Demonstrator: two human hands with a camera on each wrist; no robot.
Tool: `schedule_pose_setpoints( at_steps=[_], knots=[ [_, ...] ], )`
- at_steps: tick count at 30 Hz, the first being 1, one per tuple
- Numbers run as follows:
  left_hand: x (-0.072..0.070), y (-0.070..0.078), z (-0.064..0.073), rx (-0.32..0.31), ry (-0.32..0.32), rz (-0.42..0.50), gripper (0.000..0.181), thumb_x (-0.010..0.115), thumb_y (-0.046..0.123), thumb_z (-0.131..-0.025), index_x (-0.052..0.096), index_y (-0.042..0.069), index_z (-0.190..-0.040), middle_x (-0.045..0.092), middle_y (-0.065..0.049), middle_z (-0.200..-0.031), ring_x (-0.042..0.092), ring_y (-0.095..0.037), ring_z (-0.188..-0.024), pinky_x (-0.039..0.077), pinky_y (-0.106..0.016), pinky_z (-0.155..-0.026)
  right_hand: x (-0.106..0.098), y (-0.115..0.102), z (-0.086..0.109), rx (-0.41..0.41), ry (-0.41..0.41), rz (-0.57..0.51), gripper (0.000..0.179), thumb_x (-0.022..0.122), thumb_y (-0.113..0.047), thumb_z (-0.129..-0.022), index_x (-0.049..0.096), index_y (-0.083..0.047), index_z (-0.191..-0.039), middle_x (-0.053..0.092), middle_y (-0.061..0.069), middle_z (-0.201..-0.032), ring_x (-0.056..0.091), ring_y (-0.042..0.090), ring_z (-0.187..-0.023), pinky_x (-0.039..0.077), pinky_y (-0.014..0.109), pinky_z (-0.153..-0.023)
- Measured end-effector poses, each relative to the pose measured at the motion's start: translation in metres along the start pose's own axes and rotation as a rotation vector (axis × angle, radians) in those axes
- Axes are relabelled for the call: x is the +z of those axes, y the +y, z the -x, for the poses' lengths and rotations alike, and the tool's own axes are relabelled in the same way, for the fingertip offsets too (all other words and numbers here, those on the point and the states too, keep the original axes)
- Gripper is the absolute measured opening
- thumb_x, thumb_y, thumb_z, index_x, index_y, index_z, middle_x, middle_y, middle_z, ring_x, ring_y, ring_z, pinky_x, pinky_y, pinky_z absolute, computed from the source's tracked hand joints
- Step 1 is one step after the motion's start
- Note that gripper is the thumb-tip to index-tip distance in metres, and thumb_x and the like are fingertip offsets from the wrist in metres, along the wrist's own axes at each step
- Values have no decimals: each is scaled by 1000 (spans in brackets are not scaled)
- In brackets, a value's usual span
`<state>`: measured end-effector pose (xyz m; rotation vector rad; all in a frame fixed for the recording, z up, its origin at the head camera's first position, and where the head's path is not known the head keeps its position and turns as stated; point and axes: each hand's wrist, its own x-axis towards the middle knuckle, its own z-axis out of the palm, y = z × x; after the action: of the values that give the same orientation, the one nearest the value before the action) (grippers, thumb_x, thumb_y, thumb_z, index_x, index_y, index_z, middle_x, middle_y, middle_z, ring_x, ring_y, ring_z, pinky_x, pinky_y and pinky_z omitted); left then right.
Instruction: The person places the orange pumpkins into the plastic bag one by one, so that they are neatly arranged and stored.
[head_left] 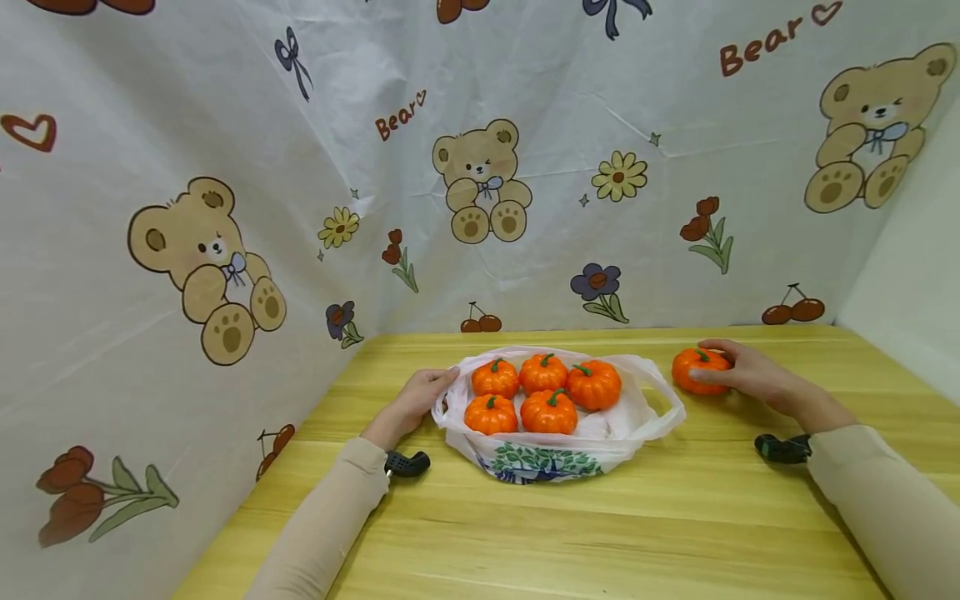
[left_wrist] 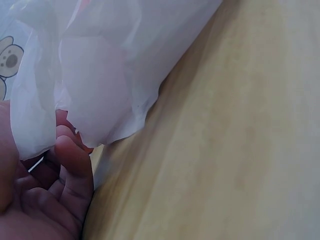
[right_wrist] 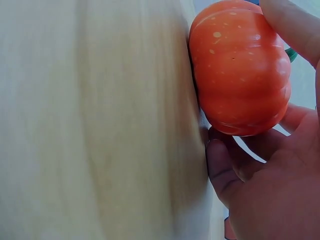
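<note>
A white plastic bag (head_left: 637, 417) lies on its base with its mouth spread wide, and a green tree print shows on its front. Inside sit several small orange toy pumpkins (head_left: 550, 412) with green stems. My left hand (head_left: 422, 393) holds the bag's left rim; in the left wrist view the thin plastic (left_wrist: 95, 75) hangs between thumb and curled fingers. To the right of the bag, my right hand (head_left: 757, 379) grips another orange pumpkin (head_left: 686, 367). In the right wrist view this pumpkin (right_wrist: 240, 70) is against the tabletop, with thumb and fingers on opposite sides of it.
The wooden table (head_left: 525, 533) runs back to a white curtain (head_left: 555, 275) printed with bears and flowers, which also closes off the left side. A white wall (head_left: 915, 275) stands at the right. Black wrist devices (head_left: 782, 448) stick out below both sleeves.
</note>
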<state>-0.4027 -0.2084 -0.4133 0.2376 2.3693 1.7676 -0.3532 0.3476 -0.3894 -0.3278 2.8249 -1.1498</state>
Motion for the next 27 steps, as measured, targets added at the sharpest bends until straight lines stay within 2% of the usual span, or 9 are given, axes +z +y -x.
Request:
schedule_pose_setpoints(
  at_steps=[5, 13, 19, 22, 27],
  knots=[
    [0, 0, 1, -6, 3, 8, 50, 62, 47, -102, 73, 4, -126, 74, 0, -96, 69, -8, -79, 57, -23, -71, 1, 1, -3, 12, 7, 14, 88, 66, -43, -100, 21, 5, -158, 29, 40, -153, 39, 54, -132, 31, 73, -108],
    [0, -1, 0, -15, 7, -2, 52, 62, 49, -101, 71, 6, -130, 74, -3, -109, 70, -9, -84, 58, -23, -74, 1, 0, -1, 21, 21, 9, 91, 69, -45, -98, 21, 3, -159, 32, 43, -151, 40, 55, -132, 32, 73, -108],
    [0, -1, 1, -6, 9, 2, 54, 63, 51, -100, 72, 5, -127, 75, -2, -100, 69, -8, -81, 58, -23, -71, -1, -3, -2, 20, 17, -30, 90, 68, -45, -98, 21, 2, -160, 31, 43, -152, 39, 54, -132, 32, 73, -108],
    [0, -1, 1, -4, 8, -4, 54, 63, 51, -100, 73, 4, -126, 75, -1, -99, 69, -8, -80, 57, -23, -71, -4, -7, -1, -11, 16, -55, 85, 65, -41, -101, 21, 2, -160, 33, 41, -151, 42, 52, -131, 38, 68, -107],
    [0, -1, 0, -5, 8, -8, 53, 63, 50, -100, 72, 5, -127, 75, -1, -102, 69, -8, -81, 57, -22, -72, -11, -18, 2, -47, 21, -76, 77, 61, -37, -104, 23, -1, -160, 42, 35, -149, 47, 44, -128, 45, 52, -100]
  ],
)
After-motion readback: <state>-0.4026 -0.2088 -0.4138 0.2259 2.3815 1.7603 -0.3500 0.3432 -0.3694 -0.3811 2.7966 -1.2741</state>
